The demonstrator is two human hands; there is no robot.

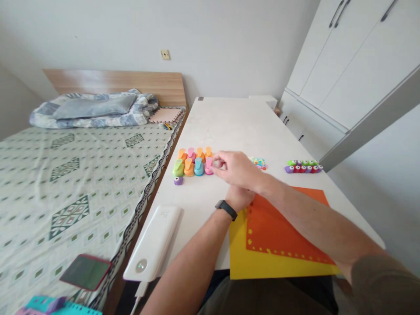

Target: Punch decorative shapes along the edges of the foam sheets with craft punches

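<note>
My right hand (236, 169) reaches across to the left, thumb and forefinger curled at the right side of a pink paper punch (209, 167), the end one of the front row. Beside it stand a blue punch (198, 168), an orange punch (189, 168) and a green punch (178, 168), with a back row of orange and pink punches (191, 155) behind. My left hand (240, 197) lies below my right wrist, at the upper left corner of an orange sheet (285, 223); its fingers are hidden. Small punched holes line the sheet's left and lower edges.
Under the orange sheet lies a yellow sheet (239, 258). A small purple punch (178, 180) stands near the rows; several small punches (303, 167) are at the right. Paper bits (260, 163) lie behind my forearm. A white power bank (154, 245) rests at the table's left edge.
</note>
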